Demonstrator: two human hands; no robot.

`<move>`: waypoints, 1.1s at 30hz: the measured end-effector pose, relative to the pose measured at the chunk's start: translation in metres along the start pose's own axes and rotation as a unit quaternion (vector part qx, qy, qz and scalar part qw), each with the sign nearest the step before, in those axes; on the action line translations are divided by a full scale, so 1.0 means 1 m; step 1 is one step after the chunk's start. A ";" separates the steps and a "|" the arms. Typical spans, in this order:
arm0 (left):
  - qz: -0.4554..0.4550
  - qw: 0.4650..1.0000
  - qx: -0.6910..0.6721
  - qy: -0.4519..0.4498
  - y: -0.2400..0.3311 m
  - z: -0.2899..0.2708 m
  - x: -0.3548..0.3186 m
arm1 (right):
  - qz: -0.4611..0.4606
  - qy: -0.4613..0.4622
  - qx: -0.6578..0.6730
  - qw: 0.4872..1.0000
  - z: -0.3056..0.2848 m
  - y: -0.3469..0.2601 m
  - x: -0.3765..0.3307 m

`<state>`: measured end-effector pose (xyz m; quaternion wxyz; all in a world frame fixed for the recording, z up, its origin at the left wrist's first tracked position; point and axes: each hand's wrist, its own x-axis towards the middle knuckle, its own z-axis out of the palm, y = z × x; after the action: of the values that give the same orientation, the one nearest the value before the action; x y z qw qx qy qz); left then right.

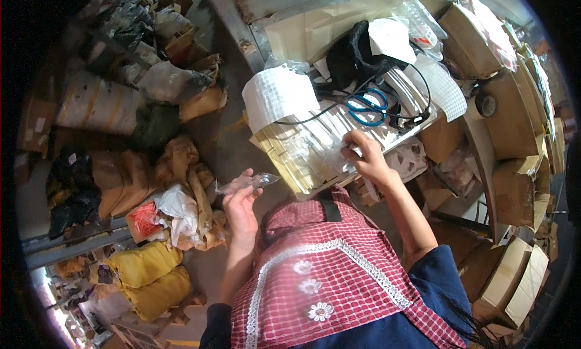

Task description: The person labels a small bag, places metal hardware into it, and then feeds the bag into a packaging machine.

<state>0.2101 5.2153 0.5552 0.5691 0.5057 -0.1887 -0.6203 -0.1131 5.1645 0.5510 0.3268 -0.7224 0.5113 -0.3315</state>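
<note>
My left hand (pixel 241 207) is raised beside the tray, its fingers closed on a small clear plastic bag (pixel 261 180). Something small and dark seems to sit inside the bag. Over the tray (pixel 315 193), my right hand (pixel 368 158) has its fingers curled and pressed together above packed pale sleeves (pixel 305 158). What those fingers hold, if anything, is too blurred to name. A coiled blue cable (pixel 370 109) and a black cable (pixel 321 114) lie on the sleeves just beyond my right hand.
White sheets of round labels (pixel 281 95) drape over the tray's far left corner. A black bag (pixel 357 54) lies at the back. Cardboard boxes (pixel 514 116) crowd the right side. On the left are brown paper wrapping (pixel 181 161), an orange-red packet (pixel 144 221) and yellow sacks (pixel 151 279).
</note>
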 end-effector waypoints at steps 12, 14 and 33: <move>0.016 0.999 0.000 -0.031 0.008 0.004 -0.007 | -0.070 -0.160 -0.104 0.979 0.045 -0.016 0.070; 0.018 1.000 -0.004 -0.014 0.006 -0.001 -0.009 | -0.104 -0.115 -0.136 0.979 0.049 -0.010 0.066; 0.069 0.973 0.139 -0.169 -0.014 0.079 0.001 | 0.165 -0.033 0.634 0.755 0.002 -0.043 -0.041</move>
<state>0.1371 5.1911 0.5764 0.4945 0.4535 -0.4006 -0.6239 -0.0997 5.2152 0.5783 0.7761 -0.2650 0.2840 -0.4967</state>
